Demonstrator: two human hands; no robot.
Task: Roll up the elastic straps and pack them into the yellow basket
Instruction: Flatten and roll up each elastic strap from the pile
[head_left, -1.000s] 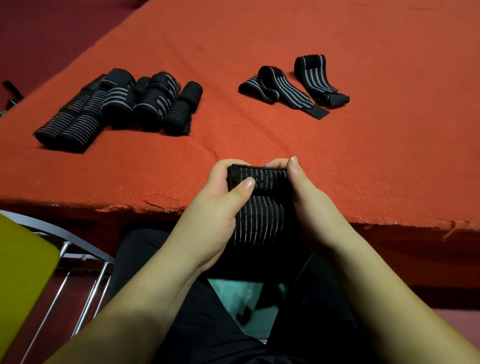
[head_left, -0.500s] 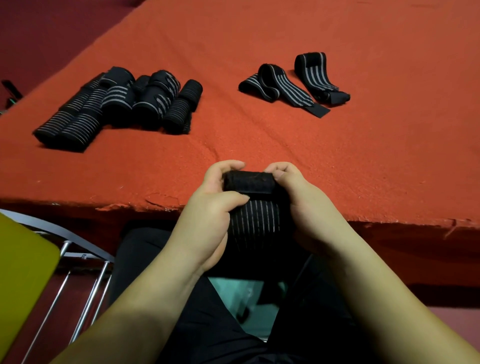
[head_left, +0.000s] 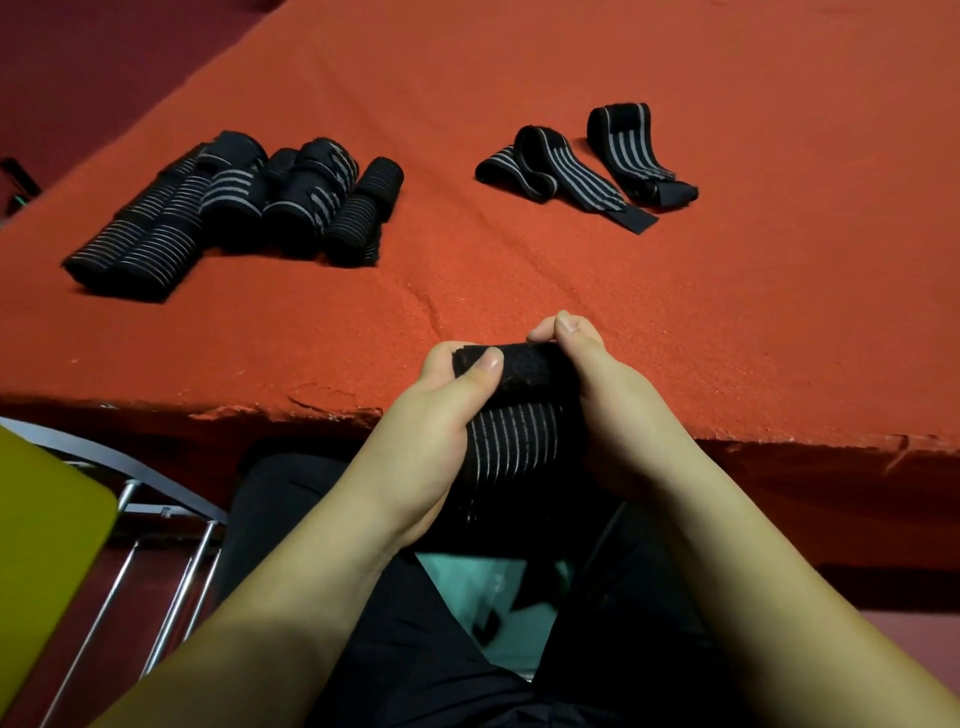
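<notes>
Elastic strap (head_left: 514, 410) at near edge of red surface (head_left: 675, 312), gripped between left hand (head_left: 441, 415) and right hand (head_left: 608, 410), fingers (head_left: 563, 326) curled over plain black end. Soft, light, springy; best pinched at roll's ends. Since half a second ago: left thumb pressing flap down, right fingertips raised.

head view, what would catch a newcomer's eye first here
First, the left hand and right hand gripping a half-rolled elastic strap at the near edge of the red table. Then the cluster of rolled straps far left, and the loose unrolled straps far right.
</notes>
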